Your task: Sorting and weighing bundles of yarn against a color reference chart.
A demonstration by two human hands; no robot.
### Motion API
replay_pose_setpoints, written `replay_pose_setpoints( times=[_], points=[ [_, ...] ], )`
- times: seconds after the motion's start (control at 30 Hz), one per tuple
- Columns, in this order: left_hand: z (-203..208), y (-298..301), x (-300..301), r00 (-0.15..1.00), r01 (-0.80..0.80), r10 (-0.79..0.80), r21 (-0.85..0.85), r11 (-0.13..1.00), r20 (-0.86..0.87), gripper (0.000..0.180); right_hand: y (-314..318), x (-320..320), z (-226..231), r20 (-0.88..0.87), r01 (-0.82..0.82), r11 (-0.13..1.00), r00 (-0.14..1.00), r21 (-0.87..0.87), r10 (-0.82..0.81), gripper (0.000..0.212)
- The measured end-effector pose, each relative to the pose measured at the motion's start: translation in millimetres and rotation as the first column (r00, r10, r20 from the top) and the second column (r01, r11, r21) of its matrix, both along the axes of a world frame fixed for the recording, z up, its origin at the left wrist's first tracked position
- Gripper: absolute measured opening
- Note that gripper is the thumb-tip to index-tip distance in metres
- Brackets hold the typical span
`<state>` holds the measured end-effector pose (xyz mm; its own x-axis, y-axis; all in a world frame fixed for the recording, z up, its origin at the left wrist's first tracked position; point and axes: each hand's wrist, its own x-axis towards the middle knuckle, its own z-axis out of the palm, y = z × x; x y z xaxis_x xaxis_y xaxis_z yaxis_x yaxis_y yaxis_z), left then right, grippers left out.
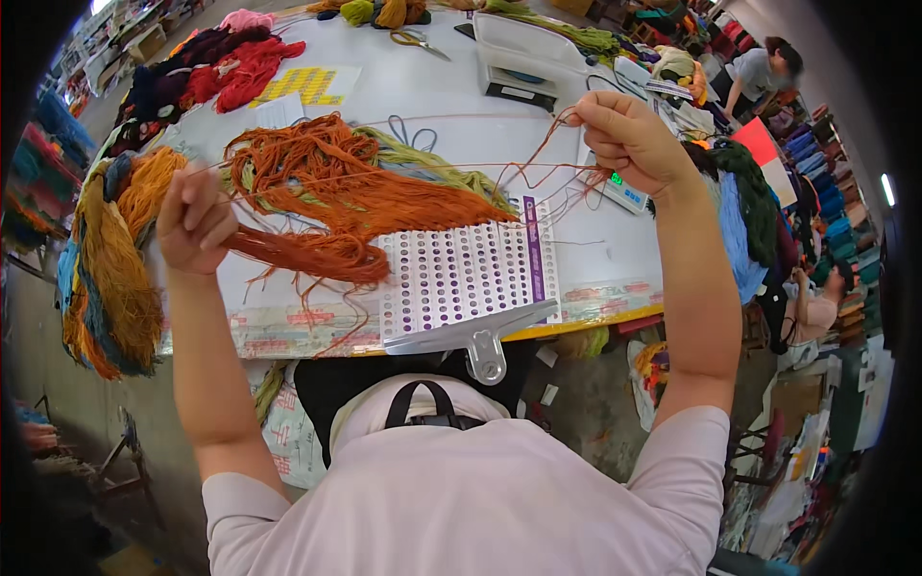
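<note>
My left hand (197, 219), slightly blurred, is closed on orange thread at the left of the table. A thick orange hank (312, 259) hangs from its side and lies toward the table's front. My right hand (629, 142), raised at the right, pinches loose, kinked orange strands (523, 171). A thin strand stretches between the two hands. Below it, a large pile of orange thread (298, 158) reaches the top of a white card with rows of holes (451, 278). A big metal clip (480, 341) holds that card at the table's front edge. Olive-green thread (413, 154) lies behind the orange.
Ochre and blue hanks (125, 278) hang over the left edge. Red yarn (235, 77), scissors (418, 42) and a clear plastic tray (528, 43) lie farther back. A small scale (624, 195) sits beneath my right hand. Dark green and blue hanks (740, 211) hang at right; two people are beyond.
</note>
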<state>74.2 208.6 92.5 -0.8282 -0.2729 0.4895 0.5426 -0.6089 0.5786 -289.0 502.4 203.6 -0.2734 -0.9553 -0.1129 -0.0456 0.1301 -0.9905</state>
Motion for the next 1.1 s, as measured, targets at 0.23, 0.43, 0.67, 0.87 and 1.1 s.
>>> replay_pose_setpoints(
  times=[0.23, 0.43, 0.67, 0.87, 1.1],
  points=[
    [-17.9, -72.8, 74.6, 0.954, -0.3, 0.294, 0.218, 0.929, 0.062, 0.023, 31.8, -64.3, -12.4, -0.007, 0.333, 0.943, 0.943, 0.013, -0.333, 0.02],
    [-50.1, -126.1, 157.8, 0.057, -0.757, 0.717, -0.439, 0.485, 0.695, 0.03, 38.5, -95.7, -17.7, 0.197, 0.542, 0.84, 0.826, -0.021, -0.528, 0.018],
    [9.4, -47.2, 34.7, 0.416, -0.693, 0.839, -0.475, 0.542, 0.351, 0.03, -11.0, -25.6, 20.4, 0.277, 0.329, 0.928, 0.921, -0.176, -0.274, 0.019],
    [59.9, 102.0, -124.8, 0.941, -0.181, 0.257, -0.315, 0.932, 0.22, 0.038, -67.4, 76.7, 38.7, 0.326, 0.148, 0.955, 0.944, -0.255, -0.059, 0.02],
    [58.3, 105.0, -100.7, 0.866, 0.241, -0.144, -0.149, 0.959, 0.478, 0.023, -67.9, 5.9, 25.3, 0.46, 0.304, 0.89, 0.879, -0.34, -0.125, 0.015]
  ],
)
